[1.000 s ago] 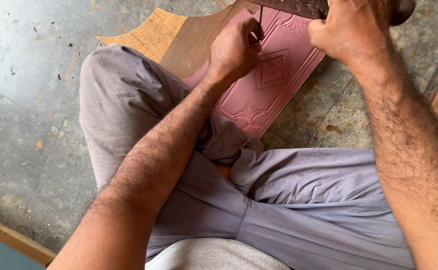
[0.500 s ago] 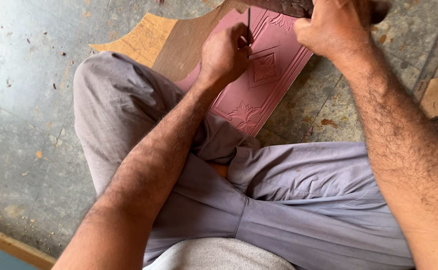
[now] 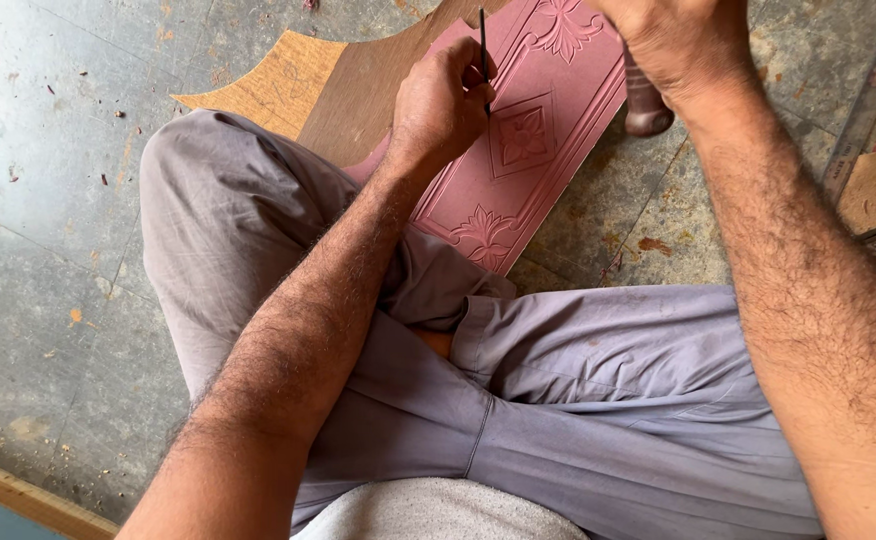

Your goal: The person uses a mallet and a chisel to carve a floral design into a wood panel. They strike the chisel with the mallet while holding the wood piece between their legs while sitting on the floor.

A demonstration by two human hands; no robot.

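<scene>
Carving a pink panel on the floor

Nearest, grey-trousered crossed legs [image 3: 558, 400] rest on the concrete floor [image 3: 48, 250]. Beyond the knees lies the pink carved panel [image 3: 548, 150], over a brown board [image 3: 358, 90]. The left hand [image 3: 443, 105] rests on the panel's left edge, fingers curled tight round a thin dark chisel [image 3: 483, 50]. The right hand [image 3: 683, 45], fisted, grips a wooden mallet handle [image 3: 646, 105].

I note a grey concrete floor [image 3: 48, 200], worn, stained and strewn with small wood chips. A wooden strip [image 3: 18, 490] borders its lower left corner. Daylight falls evenly; I see no walls or windows.
</scene>
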